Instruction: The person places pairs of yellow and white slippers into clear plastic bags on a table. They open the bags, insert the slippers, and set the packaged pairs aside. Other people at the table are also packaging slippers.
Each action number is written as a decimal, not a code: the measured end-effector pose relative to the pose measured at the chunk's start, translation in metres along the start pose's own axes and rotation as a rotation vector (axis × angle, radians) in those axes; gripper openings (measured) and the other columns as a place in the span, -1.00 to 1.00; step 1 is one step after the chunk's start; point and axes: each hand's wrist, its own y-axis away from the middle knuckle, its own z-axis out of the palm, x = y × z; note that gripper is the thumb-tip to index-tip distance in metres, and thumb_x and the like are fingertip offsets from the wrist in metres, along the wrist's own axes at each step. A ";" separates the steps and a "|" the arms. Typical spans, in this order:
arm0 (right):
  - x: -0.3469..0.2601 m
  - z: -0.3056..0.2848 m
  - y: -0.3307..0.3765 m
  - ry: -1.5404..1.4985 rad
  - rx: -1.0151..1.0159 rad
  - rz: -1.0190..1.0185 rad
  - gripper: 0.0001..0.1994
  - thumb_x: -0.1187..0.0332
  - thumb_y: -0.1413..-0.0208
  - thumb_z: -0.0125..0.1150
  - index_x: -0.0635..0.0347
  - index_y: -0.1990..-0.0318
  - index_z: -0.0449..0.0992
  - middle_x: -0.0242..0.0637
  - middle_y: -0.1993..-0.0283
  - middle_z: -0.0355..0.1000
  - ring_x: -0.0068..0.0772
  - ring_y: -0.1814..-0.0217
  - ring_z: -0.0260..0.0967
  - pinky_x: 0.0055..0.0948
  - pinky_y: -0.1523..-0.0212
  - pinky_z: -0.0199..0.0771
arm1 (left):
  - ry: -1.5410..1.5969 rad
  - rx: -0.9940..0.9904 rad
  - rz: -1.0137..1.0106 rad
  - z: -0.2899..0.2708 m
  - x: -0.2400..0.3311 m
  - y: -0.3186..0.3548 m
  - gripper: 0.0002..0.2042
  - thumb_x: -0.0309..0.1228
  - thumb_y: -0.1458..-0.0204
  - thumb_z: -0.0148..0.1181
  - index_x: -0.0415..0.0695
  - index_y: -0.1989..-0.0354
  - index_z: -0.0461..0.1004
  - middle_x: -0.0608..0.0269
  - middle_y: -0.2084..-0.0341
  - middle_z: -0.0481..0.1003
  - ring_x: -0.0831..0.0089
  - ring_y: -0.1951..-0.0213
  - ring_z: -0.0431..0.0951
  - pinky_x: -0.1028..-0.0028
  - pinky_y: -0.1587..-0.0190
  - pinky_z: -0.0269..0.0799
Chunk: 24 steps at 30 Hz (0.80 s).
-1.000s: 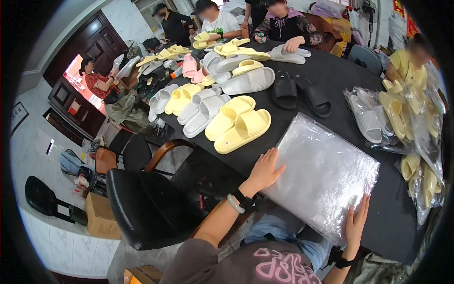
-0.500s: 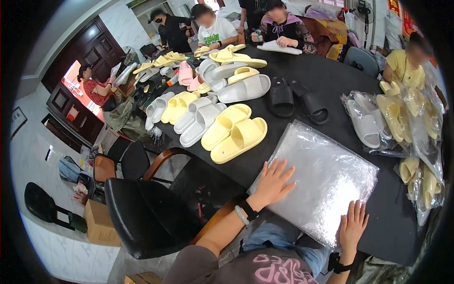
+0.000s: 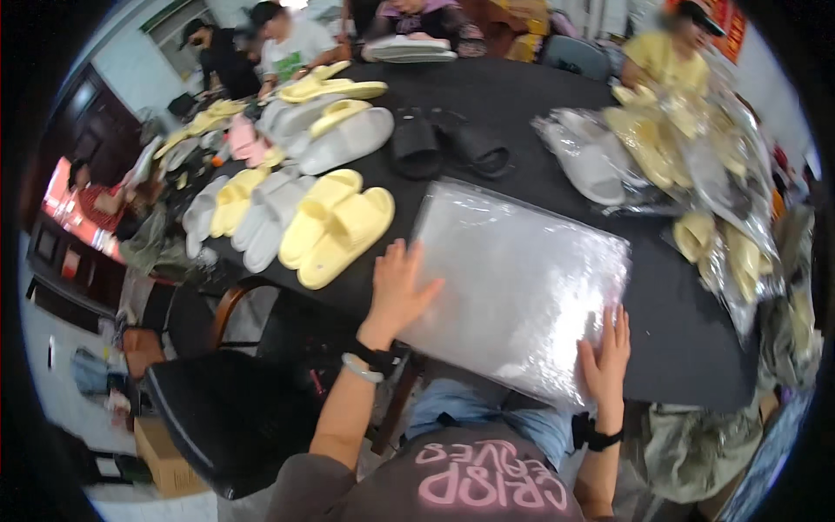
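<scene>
A flat, square stack of clear plastic bags or sheets [image 3: 513, 270] lies on the black tabletop in front of me, shining under the light. My left hand [image 3: 402, 291] rests along its left edge, fingers spread and the thumb lying over the plastic. At the opposite edge, near the lower right corner, is my right hand [image 3: 606, 355], fingers stretched out against the side of the stack. Neither hand grips anything. Beyond my left hand stands a yellow pair of slide slippers [image 3: 339, 228]. A black pair [image 3: 416, 143] sits past the stack's far edge.
More grey, yellow and pink slippers [image 3: 341, 139] line the table's left side. Bagged slippers [image 3: 652, 148] are heaped at the right. A black chair [image 3: 226, 418] stands by my left arm. Several people sit or stand around, one in yellow [image 3: 665, 56] across the table.
My left hand has shifted from on top of the stack to its left edge. The right hand stays at the right side. The whole view has turned, moving the scene leftward.
</scene>
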 end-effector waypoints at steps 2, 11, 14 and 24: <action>0.004 0.003 0.004 -0.018 0.017 0.041 -0.27 0.19 -0.12 0.21 0.21 -0.41 0.10 0.23 -0.47 -0.08 0.28 -0.49 -0.10 0.07 -0.41 -0.11 | 0.101 -0.034 -0.045 0.019 -0.016 0.005 -0.21 0.05 -0.08 0.16 -0.25 -0.35 0.12 -0.35 -0.29 0.13 -0.18 -0.36 0.07 -0.09 -0.37 -0.11; -0.007 0.011 0.005 0.170 0.023 0.054 -0.31 0.08 -0.12 0.21 0.33 -0.31 0.23 0.33 -0.42 -0.02 0.29 -0.42 0.02 0.06 -0.35 0.02 | -0.169 0.066 0.132 0.027 0.007 0.015 -0.26 0.01 -0.11 0.15 -0.27 -0.33 0.17 -0.30 -0.32 0.11 -0.12 -0.37 0.09 -0.10 -0.38 -0.13; -0.012 0.008 0.006 0.200 0.019 0.062 -0.31 0.07 -0.11 0.21 0.33 -0.30 0.23 0.31 -0.43 -0.05 0.27 -0.48 -0.08 0.10 -0.38 -0.03 | -0.225 0.011 0.228 0.003 0.035 0.021 -0.32 -0.01 -0.14 0.10 -0.19 -0.34 0.20 -0.15 -0.35 0.12 -0.04 -0.38 0.09 -0.10 -0.39 -0.17; -0.044 -0.069 -0.043 0.397 -0.174 -0.262 -0.29 0.08 -0.11 0.23 0.18 -0.36 0.18 0.02 -0.45 0.03 0.08 -0.49 -0.06 0.15 -0.41 -0.11 | -0.112 0.003 0.245 0.031 0.045 0.030 -0.37 -0.01 -0.20 0.01 -0.09 -0.37 0.20 -0.11 -0.35 0.15 -0.06 -0.39 0.08 -0.10 -0.39 -0.21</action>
